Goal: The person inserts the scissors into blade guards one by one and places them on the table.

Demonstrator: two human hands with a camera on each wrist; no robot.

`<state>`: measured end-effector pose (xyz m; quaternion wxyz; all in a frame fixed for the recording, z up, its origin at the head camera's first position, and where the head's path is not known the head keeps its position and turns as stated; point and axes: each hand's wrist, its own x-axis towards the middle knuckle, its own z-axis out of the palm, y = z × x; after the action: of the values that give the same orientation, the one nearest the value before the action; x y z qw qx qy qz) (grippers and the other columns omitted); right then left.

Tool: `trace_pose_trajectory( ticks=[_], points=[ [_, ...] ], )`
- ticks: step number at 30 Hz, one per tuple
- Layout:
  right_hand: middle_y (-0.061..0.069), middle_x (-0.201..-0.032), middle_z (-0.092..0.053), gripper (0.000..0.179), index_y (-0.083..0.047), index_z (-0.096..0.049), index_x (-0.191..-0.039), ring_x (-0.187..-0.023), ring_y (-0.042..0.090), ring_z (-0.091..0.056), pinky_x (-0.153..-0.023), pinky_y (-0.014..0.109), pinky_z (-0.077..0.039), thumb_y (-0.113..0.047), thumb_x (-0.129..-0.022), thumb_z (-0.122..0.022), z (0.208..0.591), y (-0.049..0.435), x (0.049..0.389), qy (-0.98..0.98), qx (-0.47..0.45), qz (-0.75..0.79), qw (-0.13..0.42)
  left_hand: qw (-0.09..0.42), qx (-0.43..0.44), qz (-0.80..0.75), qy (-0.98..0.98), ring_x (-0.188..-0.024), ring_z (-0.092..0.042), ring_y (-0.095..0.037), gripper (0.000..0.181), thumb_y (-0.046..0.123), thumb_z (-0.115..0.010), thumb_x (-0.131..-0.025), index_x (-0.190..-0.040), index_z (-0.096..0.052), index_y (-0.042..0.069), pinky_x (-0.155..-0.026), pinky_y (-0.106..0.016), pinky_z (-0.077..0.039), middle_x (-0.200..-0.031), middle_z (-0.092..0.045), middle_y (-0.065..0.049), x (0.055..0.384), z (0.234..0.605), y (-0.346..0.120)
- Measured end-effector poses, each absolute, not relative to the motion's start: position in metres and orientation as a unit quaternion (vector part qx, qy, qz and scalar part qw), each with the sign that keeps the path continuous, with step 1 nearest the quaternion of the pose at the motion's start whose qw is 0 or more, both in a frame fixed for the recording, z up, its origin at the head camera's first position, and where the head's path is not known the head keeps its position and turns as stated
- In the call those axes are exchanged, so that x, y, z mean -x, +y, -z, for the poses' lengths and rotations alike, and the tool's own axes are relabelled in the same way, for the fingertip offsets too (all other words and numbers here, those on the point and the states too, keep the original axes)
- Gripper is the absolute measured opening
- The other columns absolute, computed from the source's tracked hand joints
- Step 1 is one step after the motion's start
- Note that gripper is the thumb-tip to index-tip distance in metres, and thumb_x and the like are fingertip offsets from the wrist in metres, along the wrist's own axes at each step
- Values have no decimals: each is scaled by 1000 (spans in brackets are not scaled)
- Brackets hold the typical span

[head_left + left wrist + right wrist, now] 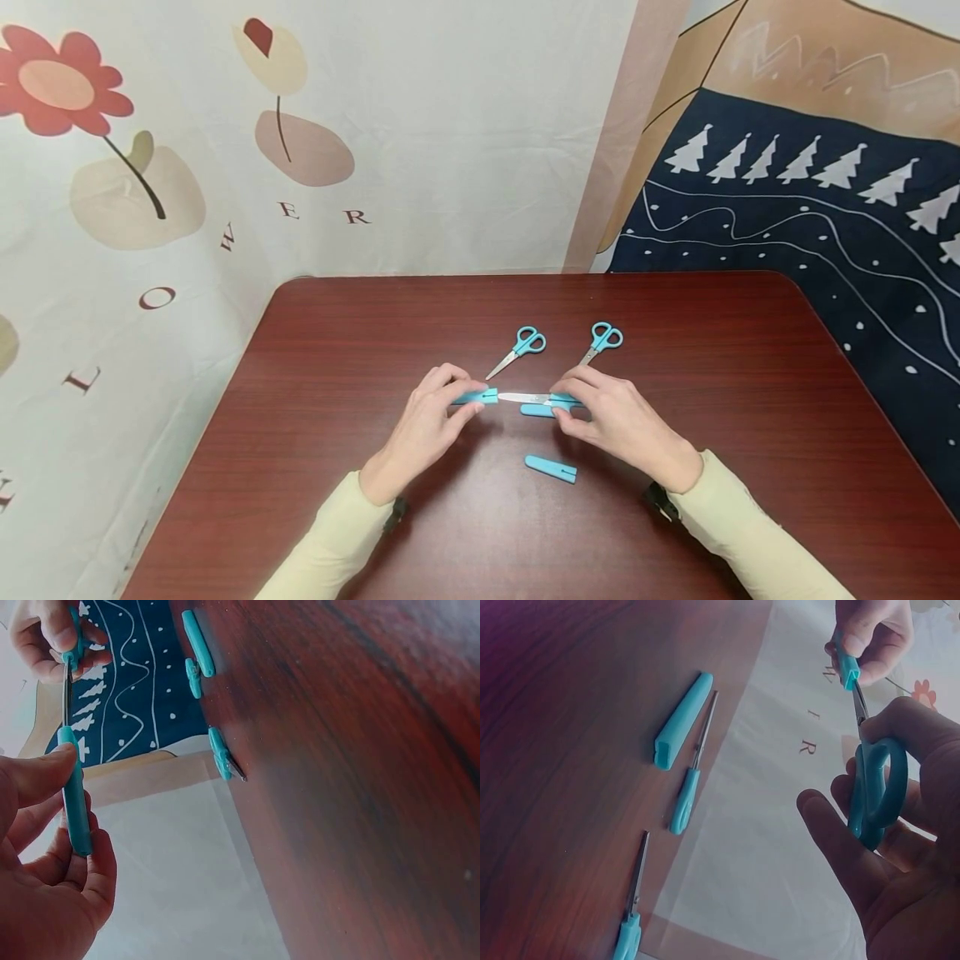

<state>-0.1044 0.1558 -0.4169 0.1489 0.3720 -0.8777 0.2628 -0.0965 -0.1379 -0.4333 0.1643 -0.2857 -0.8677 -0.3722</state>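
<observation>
My left hand (pixel 426 423) pinches a turquoise scissors cover (pixel 74 796) between thumb and fingers, its open end facing right. In my right hand (pixel 621 423) is a pair of scissors with turquoise handles (pixel 868 774), gripped at the handles. The closed blades (pixel 522 398) point left, and their tip is at the mouth of the cover; how far inside it reaches, I cannot tell. Another cover (pixel 535 410) lies on the table just under the held scissors, partly hidden by my right fingers. A further cover (pixel 551 469) lies nearer to me.
Behind my hands, one pair of turquoise scissors (pixel 518 347) lies on the dark red table (pixel 360 325). A second pair (pixel 597 340) lies to its right, its blade tip hidden behind my right hand. Patterned cloths (pixel 465 167) hang beyond the table's far edge.
</observation>
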Motion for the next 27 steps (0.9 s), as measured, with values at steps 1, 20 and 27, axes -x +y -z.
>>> trace_pose_trajectory(
  ticks=[1,20,27],
  points=[
    [-4,-101,-66,22,-12,-73,-103,-74,12,-63,-64,24,-54,-11,-83,-82,417,156,104,-878,-372,-262,149,165,287,372,-867,-90,-53,-15,22,8,-84,-87,-108,-79,11,-76,-28,-51,-102,-63,2,97,433,-138],
    [-5,-101,-65,22,-12,-73,-103,-76,11,-63,-68,24,-56,-11,-84,-83,417,150,105,-876,-377,-268,138,184,315,360,-859,-88,-52,-16,25,3,-85,-83,-106,-79,8,-72,-28,-47,-102,-62,-1,95,432,-134],
    [-4,-101,-65,22,-12,-74,-104,-76,13,-65,-69,25,-57,-12,-84,-84,418,148,106,-876,-379,-269,131,181,314,363,-858,-86,-51,-15,25,2,-85,-83,-107,-79,9,-72,-27,-47,-102,-62,0,95,433,-133]
  ],
)
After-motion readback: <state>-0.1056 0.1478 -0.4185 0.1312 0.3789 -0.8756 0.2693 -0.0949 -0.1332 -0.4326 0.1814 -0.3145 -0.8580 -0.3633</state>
